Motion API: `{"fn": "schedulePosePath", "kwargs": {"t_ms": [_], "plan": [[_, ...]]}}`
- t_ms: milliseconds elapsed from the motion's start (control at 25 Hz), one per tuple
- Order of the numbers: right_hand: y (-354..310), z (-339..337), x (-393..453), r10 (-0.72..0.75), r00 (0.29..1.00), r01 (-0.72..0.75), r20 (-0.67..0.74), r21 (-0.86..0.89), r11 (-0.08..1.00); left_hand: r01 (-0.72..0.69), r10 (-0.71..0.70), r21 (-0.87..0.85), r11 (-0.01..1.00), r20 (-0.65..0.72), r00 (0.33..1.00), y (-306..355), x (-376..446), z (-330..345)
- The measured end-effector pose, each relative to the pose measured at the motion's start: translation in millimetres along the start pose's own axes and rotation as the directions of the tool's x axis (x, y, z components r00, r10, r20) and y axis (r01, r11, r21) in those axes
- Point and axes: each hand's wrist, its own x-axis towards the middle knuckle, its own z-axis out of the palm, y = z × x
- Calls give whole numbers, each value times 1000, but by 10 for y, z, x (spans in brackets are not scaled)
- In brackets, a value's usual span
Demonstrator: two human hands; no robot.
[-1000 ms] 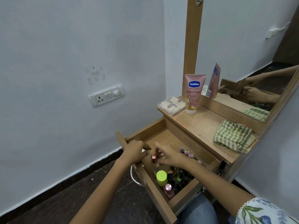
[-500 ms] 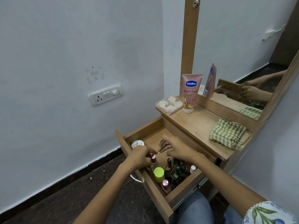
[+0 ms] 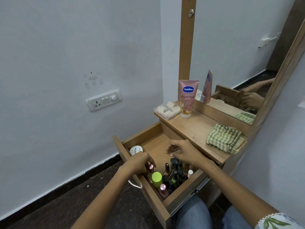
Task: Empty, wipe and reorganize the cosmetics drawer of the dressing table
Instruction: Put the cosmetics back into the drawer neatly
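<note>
Colours at the dressing table

Pink lotion tube (image 3: 188, 98), green-and-cream checked cloth (image 3: 224, 140), lime-green cap (image 3: 156, 177), rose-pink metallic caps (image 3: 163, 187), brown wooden drawer (image 3: 158, 207), white jar (image 3: 136, 150), pale blue wall (image 3: 66, 47).

Pale wall (image 3: 66, 47), switch plate (image 3: 103, 100), dark floor (image 3: 57, 204)

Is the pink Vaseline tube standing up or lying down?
Standing up. The Vaseline tube rests on its white cap on the tabletop, label facing out, beside the clear box.
</note>
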Motion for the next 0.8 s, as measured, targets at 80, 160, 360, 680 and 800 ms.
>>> {"fn": "schedulePosePath", "kwargs": {"t_ms": [80, 160, 360, 680, 800], "plan": [[11, -9, -9, -6, 1000, 6, -1, -24, 1000, -20, 19, 12, 1000, 33, 999, 6, -9, -14], [22, -14, -17, -6, 1000, 6, -2, -43, 999, -27, 25, 28, 999, 56, 998, 25, -13, -22], [15, -30, -39, -19, 1000, 19, -8, -65, 998, -38, 34, 51, 998, 77, 996, 58, -25, -35], [-9, -196, -92, -19, 996, 10, -87, -108, 994, -20, 11, -43, 999, -196, 980, 94, 20, -220], [-1, -438, -21, -90, 951, 31, -296, -200, 979, -84, 42, -89, 992, -393, 918, 282, 117, -393]]}}
